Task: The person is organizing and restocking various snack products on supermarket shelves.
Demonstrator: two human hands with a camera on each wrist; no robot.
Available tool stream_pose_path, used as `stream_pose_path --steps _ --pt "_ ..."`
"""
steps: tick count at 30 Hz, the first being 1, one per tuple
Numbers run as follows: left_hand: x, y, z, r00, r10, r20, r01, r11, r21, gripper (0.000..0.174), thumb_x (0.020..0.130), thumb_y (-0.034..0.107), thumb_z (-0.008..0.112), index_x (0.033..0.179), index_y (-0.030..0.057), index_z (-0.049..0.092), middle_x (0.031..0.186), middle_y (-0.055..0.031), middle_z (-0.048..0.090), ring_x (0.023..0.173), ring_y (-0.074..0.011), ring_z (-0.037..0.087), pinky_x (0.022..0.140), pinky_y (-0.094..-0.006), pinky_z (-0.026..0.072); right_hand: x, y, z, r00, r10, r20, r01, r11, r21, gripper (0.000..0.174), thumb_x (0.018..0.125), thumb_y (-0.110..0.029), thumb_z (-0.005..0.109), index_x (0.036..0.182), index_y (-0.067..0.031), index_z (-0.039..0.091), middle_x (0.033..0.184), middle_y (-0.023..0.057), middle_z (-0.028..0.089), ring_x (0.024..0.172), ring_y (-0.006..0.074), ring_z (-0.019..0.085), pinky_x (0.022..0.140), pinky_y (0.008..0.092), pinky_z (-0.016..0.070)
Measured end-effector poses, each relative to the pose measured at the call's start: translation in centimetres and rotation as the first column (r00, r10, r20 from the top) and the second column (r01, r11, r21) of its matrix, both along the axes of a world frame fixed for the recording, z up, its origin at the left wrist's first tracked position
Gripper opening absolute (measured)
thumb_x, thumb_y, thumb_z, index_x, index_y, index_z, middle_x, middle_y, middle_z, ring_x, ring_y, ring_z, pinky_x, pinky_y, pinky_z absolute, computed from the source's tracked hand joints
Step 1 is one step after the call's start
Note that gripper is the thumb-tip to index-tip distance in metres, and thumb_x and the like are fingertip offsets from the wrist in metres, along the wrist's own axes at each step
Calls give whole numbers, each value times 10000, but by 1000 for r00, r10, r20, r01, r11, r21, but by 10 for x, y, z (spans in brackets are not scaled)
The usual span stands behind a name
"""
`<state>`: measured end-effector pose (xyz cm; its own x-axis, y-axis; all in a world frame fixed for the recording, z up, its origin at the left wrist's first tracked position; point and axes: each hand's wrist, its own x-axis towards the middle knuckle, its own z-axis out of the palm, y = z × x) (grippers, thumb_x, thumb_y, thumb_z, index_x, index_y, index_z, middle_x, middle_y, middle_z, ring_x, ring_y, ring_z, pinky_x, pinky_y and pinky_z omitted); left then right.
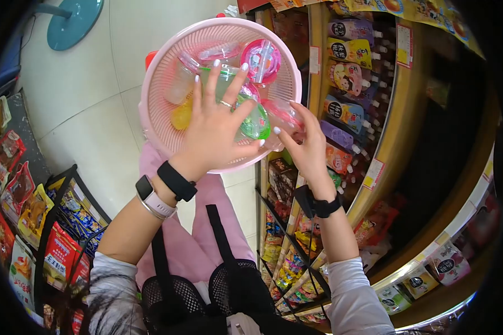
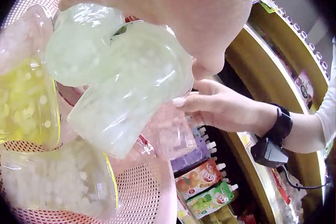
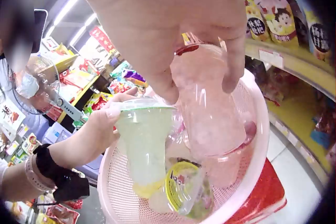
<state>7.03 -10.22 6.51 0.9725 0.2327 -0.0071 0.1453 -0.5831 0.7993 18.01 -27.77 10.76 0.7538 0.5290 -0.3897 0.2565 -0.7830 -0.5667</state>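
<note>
A pink mesh basket (image 1: 151,125) holds several sealed jelly cups. My left hand (image 1: 215,125) is spread over a green jelly cup (image 1: 255,120) in the basket, and its fingers grip the lid end of that green cup (image 3: 144,140). A second green cup (image 2: 79,45) lies against the first (image 2: 126,92) under my palm. My right hand (image 1: 307,148) pinches a pink jelly cup (image 1: 282,114) at the basket's right rim, fingers curled round the pink cup (image 3: 210,113). A yellow cup (image 1: 181,116) and a pink-lidded cup (image 1: 261,58) lie loose in the basket.
Curved wooden shelves of pouch drinks (image 1: 346,72) stand close on the right. Below them is a wire rack of snacks (image 1: 288,245). Another snack rack (image 1: 67,223) is at the left. A red object (image 3: 262,198) sits under the basket. Tiled floor (image 1: 78,100) lies beyond.
</note>
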Motion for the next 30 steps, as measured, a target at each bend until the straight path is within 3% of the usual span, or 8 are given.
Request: stream_pose_path --steps 2,3,9,12,15,22,25,30 --pt "0 0 -1 1000 4 15 -4 1000 10 539 619 370 697 1068 97 576 1454 -132 220 1335 -441 75 1031 -634 119 -2 -5 -10 996 10 85 -14 999 43 653 733 -100 694 1299 -24 379 1265 227 417 1179 363 422 977 412 374" --pt "-1 0 -1 1000 3 20 -4 999 32 554 640 416 680 1076 89 582 1450 -138 223 1331 -441 88 1017 -650 127 -1 -5 -11 983 121 135 -119 993 -27 730 752 -96 674 1344 4 258 1305 234 343 1223 374 366 1012 410 334" --pt "-8 -4 4 998 56 17 -56 998 15 644 655 371 698 1195 78 504 1444 -192 193 1326 -460 102 1028 -635 131 -2 11 -21 936 219 277 -193 974 -118 727 773 -104 644 1354 -9 218 1354 239 249 1197 413 383 989 419 363" --pt "-12 -28 12 972 235 -26 -236 956 -174 795 637 224 742 1312 68 352 1421 -248 157 1329 -463 80 1068 -569 125 1 12 -22 968 156 195 -136 985 -110 730 773 -133 644 1358 -22 222 1346 242 260 1158 436 416 945 437 404" --pt "-15 -55 9 949 311 -53 -312 950 -22 878 623 152 763 1333 22 263 1387 -265 176 1322 -447 125 1076 -533 157 2 13 -18 959 182 216 -151 976 -155 709 768 -164 652 1344 -36 259 1328 243 282 1119 446 449 895 457 438" --pt "-23 -42 -1 938 341 -63 -343 939 -18 803 628 132 759 1278 -8 309 1319 -214 272 1290 -391 219 1072 -514 197 -10 9 3 908 169 382 -101 976 -193 604 767 -164 666 1279 -31 375 1283 228 329 1156 392 419 917 420 413" --pt "-24 -40 3 959 280 -55 -274 958 88 785 619 143 764 1256 -15 335 1296 -200 299 1273 -386 238 1066 -511 209 -27 13 8 949 103 299 -99 995 -30 516 782 -87 642 1241 -13 418 1208 207 371 1097 351 441 914 380 405" --pt "-20 -42 3 953 297 -62 -286 948 138 803 584 188 787 1240 -6 367 1246 -169 354 1181 -354 324 1027 -485 248 -44 13 -3 981 76 178 -84 996 35 427 840 -93 581 1227 -2 425 1165 197 424 1064 320 475 871 362 426"
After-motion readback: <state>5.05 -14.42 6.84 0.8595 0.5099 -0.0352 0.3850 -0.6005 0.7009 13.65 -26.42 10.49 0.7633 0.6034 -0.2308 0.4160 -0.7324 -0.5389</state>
